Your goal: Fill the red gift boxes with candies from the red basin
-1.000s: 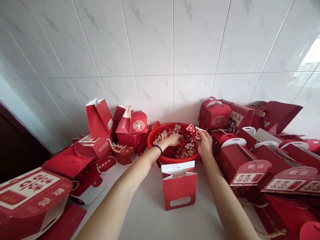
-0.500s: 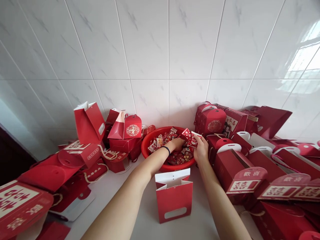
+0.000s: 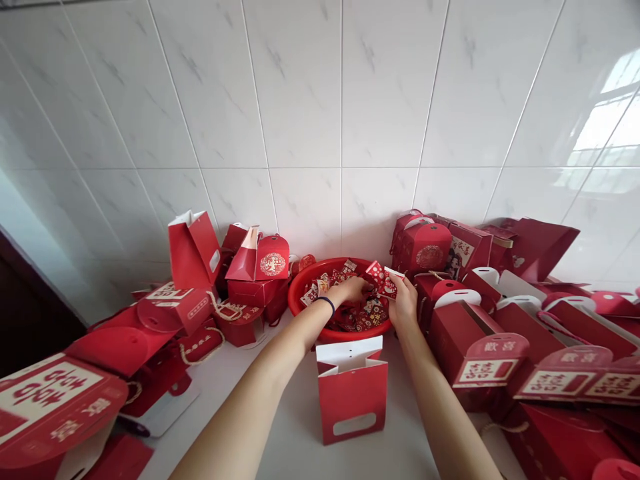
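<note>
A round red basin (image 3: 305, 283) full of small red and white sweet packets stands against the tiled wall. My left hand (image 3: 353, 291), with a dark band on its wrist, reaches into the basin with fingers curled among the packets. My right hand (image 3: 403, 301) is at the basin's right rim, closed on a few small packets (image 3: 383, 279) held above it. In front of the basin an open red paper gift bag (image 3: 352, 390) stands upright on the white counter, between my forearms.
Many red gift boxes and bags crowd both sides: a pile with an upright bag (image 3: 194, 249) at the left, closed handled boxes (image 3: 477, 347) at the right. White counter (image 3: 290, 433) shows between them. A dark opening is at far left.
My left hand has dug a little further right into the basin, toward my right hand. The right hand keeps its packets. The view has shifted slightly.
</note>
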A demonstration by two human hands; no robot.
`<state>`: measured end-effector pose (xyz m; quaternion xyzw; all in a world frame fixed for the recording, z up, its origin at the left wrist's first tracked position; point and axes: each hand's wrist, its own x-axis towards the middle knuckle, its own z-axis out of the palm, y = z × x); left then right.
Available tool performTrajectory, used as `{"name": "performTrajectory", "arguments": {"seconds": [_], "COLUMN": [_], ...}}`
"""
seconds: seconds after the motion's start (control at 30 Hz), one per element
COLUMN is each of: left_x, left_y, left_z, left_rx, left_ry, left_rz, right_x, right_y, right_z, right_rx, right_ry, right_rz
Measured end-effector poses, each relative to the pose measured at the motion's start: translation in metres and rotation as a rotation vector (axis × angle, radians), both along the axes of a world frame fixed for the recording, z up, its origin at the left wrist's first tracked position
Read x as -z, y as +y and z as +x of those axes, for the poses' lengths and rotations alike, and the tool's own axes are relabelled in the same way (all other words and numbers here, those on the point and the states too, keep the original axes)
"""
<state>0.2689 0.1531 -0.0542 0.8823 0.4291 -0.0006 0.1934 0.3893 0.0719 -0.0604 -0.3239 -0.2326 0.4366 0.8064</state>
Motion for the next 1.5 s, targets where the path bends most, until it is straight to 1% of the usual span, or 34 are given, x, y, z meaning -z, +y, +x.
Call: {"name": "performTrajectory", "arguments": {"seconds": [0.1, 0.2, 0.33, 0.4, 0.47, 0.53, 0.63, 0.67, 0.7, 0.77, 0.83, 0.9, 0.93, 1.03, 1.1, 1.17, 1.27, 1.33, 1.43, 1.5], "left_x": [0.003, 0.000, -0.015, -0.023, -0.032, -0.042, -0.061, -0.069, -0.076, -0.087, -0.093, -0.092, -0.090, -0.079, -0.071, -0.066, -0.062, -0.061, -0.058, -0.055], "left_y": [-0.006, -0.009, -0.015, -0.023, -0.036, -0.054, -0.092, -0.107, -0.122, -0.153, -0.180, -0.197, -0.202, -0.203, -0.195, -0.184, -0.172, -0.168, -0.166, -0.167], "left_z": [0.011, 0.010, -0.005, -0.012, -0.020, -0.032, -0.060, -0.071, -0.083, -0.104, -0.118, -0.124, -0.125, -0.122, -0.121, -0.121, -0.124, -0.124, -0.124, -0.124], "left_rx": [-0.018, -0.057, -0.105, -0.133, -0.168, -0.198, -0.211, -0.188, -0.154, -0.100, -0.079, -0.074, -0.081, -0.145, -0.191, -0.210, -0.203, -0.191, -0.196, -0.210], "left_ry": [-0.029, -0.133, -0.349, -0.478, -0.604, -0.705, -0.817, -0.879, -0.893, -0.805, -0.671, -0.552, -0.508, -0.479, -0.533, -0.592, -0.637, -0.648, -0.653, -0.666], "left_rz": [-0.036, -0.048, -0.060, -0.059, -0.051, -0.044, -0.057, -0.089, -0.116, -0.120, -0.126, -0.090, -0.059, 0.062, 0.137, 0.179, 0.199, 0.203, 0.183, 0.165], "right_x": [0.000, -0.001, -0.003, -0.004, -0.008, -0.015, -0.033, -0.040, -0.047, -0.061, -0.072, -0.081, -0.085, -0.094, -0.098, -0.100, -0.096, -0.091, -0.087, -0.086], "right_y": [-0.001, 0.000, -0.001, -0.003, -0.007, -0.014, -0.029, -0.036, -0.043, -0.059, -0.076, -0.093, -0.101, -0.119, -0.127, -0.130, -0.127, -0.123, -0.120, -0.119], "right_z": [0.001, 0.002, 0.002, 0.002, 0.002, 0.000, -0.003, -0.004, -0.004, -0.004, 0.000, 0.006, 0.009, 0.015, 0.016, 0.014, 0.008, 0.003, -0.003, -0.005], "right_rx": [-0.008, -0.026, -0.046, -0.064, -0.093, -0.136, -0.221, -0.251, -0.284, -0.366, -0.462, -0.540, -0.566, -0.583, -0.566, -0.543, -0.475, -0.438, -0.444, -0.443], "right_ry": [-0.019, -0.031, -0.021, -0.012, -0.004, -0.009, -0.045, -0.062, -0.085, -0.164, -0.307, -0.489, -0.585, -0.857, -1.008, -1.119, -1.269, -1.376, -1.480, -1.489], "right_rz": [0.009, 0.012, 0.010, 0.001, -0.007, 0.001, 0.045, 0.064, 0.087, 0.144, 0.204, 0.251, 0.270, 0.313, 0.323, 0.321, 0.291, 0.274, 0.298, 0.329]}}
